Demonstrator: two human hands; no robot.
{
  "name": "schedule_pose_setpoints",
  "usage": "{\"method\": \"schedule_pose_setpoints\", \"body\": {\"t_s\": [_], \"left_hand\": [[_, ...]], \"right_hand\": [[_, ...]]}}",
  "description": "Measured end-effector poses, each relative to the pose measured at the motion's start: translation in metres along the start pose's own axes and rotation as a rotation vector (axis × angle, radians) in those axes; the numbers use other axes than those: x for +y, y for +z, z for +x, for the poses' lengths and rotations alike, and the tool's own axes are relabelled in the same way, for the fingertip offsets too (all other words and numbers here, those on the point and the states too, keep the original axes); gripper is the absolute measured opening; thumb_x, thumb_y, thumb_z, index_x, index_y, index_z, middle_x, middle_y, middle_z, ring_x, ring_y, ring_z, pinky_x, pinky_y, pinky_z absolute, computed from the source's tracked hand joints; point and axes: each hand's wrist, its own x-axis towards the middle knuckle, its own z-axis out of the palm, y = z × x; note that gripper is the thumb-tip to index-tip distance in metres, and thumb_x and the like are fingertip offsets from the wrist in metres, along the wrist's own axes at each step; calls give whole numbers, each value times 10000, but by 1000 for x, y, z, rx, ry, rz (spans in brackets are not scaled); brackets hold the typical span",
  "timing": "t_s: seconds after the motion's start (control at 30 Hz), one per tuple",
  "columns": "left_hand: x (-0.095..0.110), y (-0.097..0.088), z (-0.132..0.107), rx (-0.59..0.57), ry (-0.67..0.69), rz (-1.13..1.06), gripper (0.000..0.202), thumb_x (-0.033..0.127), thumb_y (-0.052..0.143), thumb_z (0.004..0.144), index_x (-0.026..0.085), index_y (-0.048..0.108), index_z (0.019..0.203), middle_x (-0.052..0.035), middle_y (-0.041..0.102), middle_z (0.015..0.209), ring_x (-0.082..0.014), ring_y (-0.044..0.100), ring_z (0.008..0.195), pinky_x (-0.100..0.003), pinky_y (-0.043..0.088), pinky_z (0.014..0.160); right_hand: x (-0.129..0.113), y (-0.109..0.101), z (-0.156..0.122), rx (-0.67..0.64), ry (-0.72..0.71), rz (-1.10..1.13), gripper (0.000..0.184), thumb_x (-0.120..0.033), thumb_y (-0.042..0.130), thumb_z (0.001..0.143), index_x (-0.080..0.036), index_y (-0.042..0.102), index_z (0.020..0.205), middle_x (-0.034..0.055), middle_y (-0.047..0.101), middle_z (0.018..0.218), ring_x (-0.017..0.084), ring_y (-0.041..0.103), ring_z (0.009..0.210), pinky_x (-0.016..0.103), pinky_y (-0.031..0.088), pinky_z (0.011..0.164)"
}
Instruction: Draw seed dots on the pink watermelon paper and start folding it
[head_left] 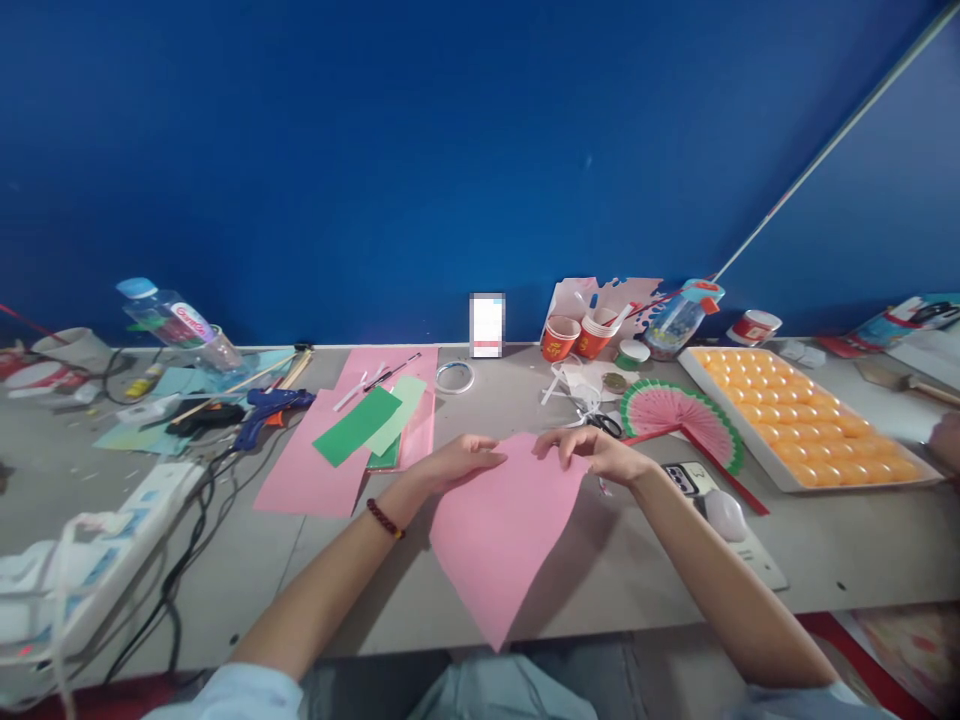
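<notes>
A sheet of pink paper [504,540] hangs between my two hands over the table, one corner pointing down at the front edge. My left hand [469,460] grips it by its upper left edge, thumb and fingers closed. At the upper right, my right hand [589,453] pinches the same sheet with bent fingers. Left of my hands, more pink paper [300,475] lies flat, with a dark green strip [358,427] and a pale green strip [405,405] on top. Right of them rests a pink and green folded paper fan [667,405] with red sticks.
A blue glue gun [262,415], cables and a white power strip [120,550] occupy the left. Behind stand red paper cups [561,340] and a tape roll [454,377]. Scissors [600,420], a phone [724,520] and a tray of orange balls [802,420] are rightward. Another person's hand [946,445] shows at the right edge.
</notes>
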Motion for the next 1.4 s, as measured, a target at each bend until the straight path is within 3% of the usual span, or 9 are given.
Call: {"method": "schedule_pose_setpoints", "body": {"t_s": [0.13,0.37,0.53,0.63,0.77,0.97,1.1,1.27,1.4], "left_hand": [[-9,-6,-9,-17,-13,-21,529,440,741,734,144,646,1162,-112,713,1010,-235,682,891,-314,514,775],[-25,-5,-5,244,189,35,599,492,706,762,139,584,1231,-96,724,917,-196,677,762,-271,505,665],[-26,-2,-6,194,205,66,616,519,695,759,154,582,1242,-90,722,904,-194,669,746,-249,483,613],[-21,4,-11,166,171,-8,619,489,715,750,171,570,1262,-87,715,946,-210,669,815,-262,495,658],[-13,10,-18,66,136,-115,468,492,673,787,156,662,1113,-110,691,1055,-221,654,919,-275,502,740],[-10,16,-23,180,21,-87,494,467,735,730,180,659,1125,-109,686,1058,-224,659,887,-277,519,680],[-15,19,-18,104,129,-133,528,436,719,755,129,622,1174,-125,696,1001,-217,671,824,-281,508,682],[-23,14,-10,169,259,-172,668,357,748,740,188,493,1334,-115,660,1152,-242,639,1006,-329,493,847],[-27,10,-8,174,269,-142,668,358,733,756,195,476,1351,-110,656,1158,-229,637,999,-316,492,838]], "right_hand": [[14,1,6,-24,8,2,322,-497,753,698,-189,718,784,106,663,1121,229,583,1079,383,433,926],[32,-2,3,0,123,-58,219,-408,716,766,-196,713,819,89,516,1354,205,552,1134,317,463,861],[37,-3,-1,105,120,1,210,-386,730,762,-182,689,790,85,404,1460,223,567,1142,361,451,912],[38,2,1,162,81,111,275,-436,768,708,-186,672,769,91,427,1448,259,539,1191,403,443,934],[35,11,2,140,24,266,309,-464,791,666,-193,660,734,79,472,1411,280,528,1202,433,439,932],[29,19,2,117,18,250,333,-488,793,653,-199,641,713,89,576,1288,262,517,1196,413,414,938],[28,19,3,102,20,166,379,-531,783,642,-193,634,728,100,626,1178,238,561,1089,368,437,865],[28,17,3,72,23,91,347,-510,757,690,-184,659,755,106,638,1139,221,569,1050,352,438,859],[34,17,2,107,40,96,284,-456,761,710,-194,681,783,89,656,1102,202,584,992,334,442,838]]}}
